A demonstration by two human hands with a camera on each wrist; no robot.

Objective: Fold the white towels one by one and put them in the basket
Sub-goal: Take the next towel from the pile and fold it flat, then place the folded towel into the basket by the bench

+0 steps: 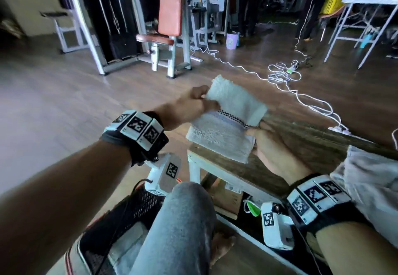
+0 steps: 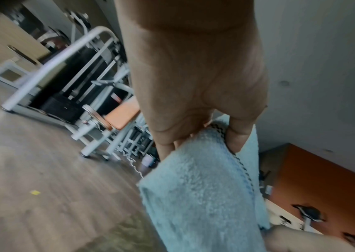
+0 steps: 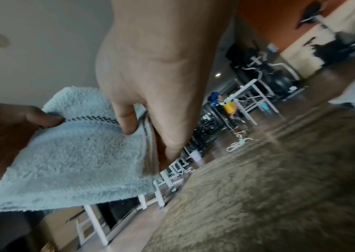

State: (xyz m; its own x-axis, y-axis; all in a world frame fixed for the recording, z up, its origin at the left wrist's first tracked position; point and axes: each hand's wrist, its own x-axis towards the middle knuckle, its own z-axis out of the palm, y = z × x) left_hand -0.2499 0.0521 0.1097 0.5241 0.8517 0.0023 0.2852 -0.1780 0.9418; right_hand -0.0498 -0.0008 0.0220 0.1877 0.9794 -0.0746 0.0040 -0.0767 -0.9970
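A folded white towel (image 1: 224,124) with a checkered stripe hangs in the air over the left end of a wooden table (image 1: 305,145). My left hand (image 1: 193,104) pinches its left edge, and my right hand (image 1: 265,139) pinches its right edge. In the left wrist view the towel (image 2: 202,196) hangs below my left hand (image 2: 196,102), thumb on top. The right wrist view shows my right hand (image 3: 150,81) with the thumb on the towel (image 3: 75,162) at the stripe. A black mesh basket (image 1: 129,216) stands on the floor by my knee, lower left.
Another pale cloth (image 1: 370,184) lies on the table at the right. A gym machine with an orange seat (image 1: 170,18) stands ahead. White cables (image 1: 284,76) trail over the wooden floor. People stand at the back, by a white-framed table (image 1: 366,16).
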